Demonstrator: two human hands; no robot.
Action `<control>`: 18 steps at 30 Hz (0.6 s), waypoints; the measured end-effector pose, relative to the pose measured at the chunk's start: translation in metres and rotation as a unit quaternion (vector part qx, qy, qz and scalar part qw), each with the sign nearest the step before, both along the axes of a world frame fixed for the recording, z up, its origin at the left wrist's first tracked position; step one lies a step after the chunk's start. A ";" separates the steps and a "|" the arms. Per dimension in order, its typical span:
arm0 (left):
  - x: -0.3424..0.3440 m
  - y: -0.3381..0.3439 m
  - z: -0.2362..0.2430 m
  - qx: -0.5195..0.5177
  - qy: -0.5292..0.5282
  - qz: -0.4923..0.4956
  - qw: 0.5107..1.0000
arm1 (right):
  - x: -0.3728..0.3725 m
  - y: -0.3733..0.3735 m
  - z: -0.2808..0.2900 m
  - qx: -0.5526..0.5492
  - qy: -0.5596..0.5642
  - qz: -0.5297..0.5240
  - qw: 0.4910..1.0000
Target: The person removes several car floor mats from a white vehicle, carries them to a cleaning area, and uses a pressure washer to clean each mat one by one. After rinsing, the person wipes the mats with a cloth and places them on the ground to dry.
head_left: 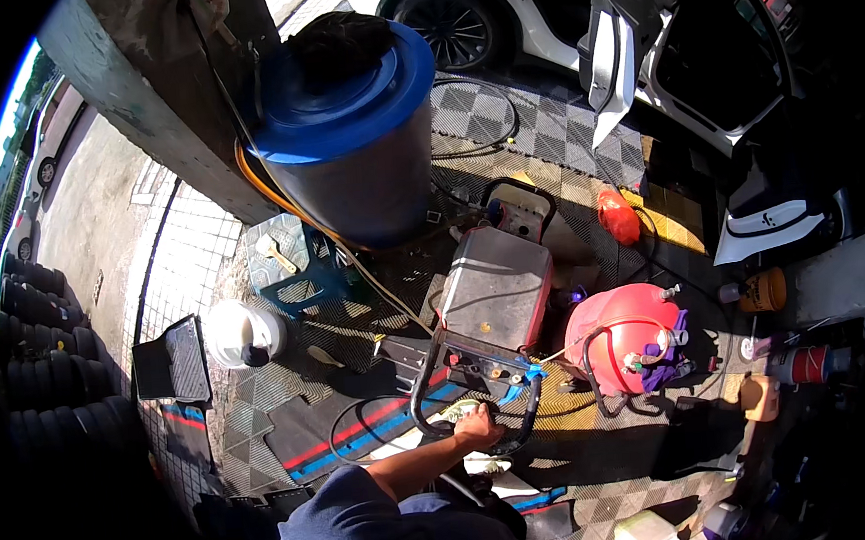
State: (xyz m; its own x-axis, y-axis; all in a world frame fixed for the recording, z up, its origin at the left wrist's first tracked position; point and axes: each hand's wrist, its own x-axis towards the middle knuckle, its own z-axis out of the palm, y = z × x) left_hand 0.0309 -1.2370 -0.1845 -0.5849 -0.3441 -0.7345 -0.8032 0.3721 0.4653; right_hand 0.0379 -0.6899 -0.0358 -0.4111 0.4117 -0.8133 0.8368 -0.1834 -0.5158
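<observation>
My left hand (479, 427) reaches in from the lower left, its sleeve dark blue. It is beside the black tubular handle (420, 399) of a wheeled machine with a grey top cover (493, 278). The fingers look curled downward; what they hold, if anything, is too small to make out. Next to the fingertips lies a pale thing with a greenish patch (455, 413). A blue fitting (534, 372) sits at the machine's near right corner, beside its panel of knobs (480, 369). My right hand does not show.
To the right stands a red round tank (617, 332) with hoses and purple cloth (668, 362). A large blue-lidded barrel (347, 115) is behind. At left are a white bucket (244, 333), a stool (286, 260) and a black tray (173, 363). A white car (546, 21) has its door open.
</observation>
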 end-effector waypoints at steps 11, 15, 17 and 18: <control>0.044 0.019 0.145 0.258 0.116 -0.433 0.856 | -0.111 -0.232 -0.056 -0.123 0.010 0.090 0.988; 0.057 -0.004 0.171 0.176 0.106 -0.197 0.959 | -0.093 -0.356 -0.028 -0.276 0.032 0.287 0.917; 0.060 -0.023 0.161 0.075 0.057 -0.093 0.991 | -0.078 -0.382 -0.001 -0.277 0.022 0.312 0.909; 0.073 -0.036 0.126 0.095 0.082 -0.038 0.991 | -0.082 -0.384 0.021 -0.295 0.013 0.365 0.883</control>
State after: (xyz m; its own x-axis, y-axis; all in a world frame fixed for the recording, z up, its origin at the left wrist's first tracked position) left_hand 0.1035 -1.2727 -0.0587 -0.7204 -0.1589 -0.6751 -0.6844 0.3209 0.6547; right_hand -0.0437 -1.0740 -0.0148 -0.4140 -0.4629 -0.7838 0.8322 0.1566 -0.5320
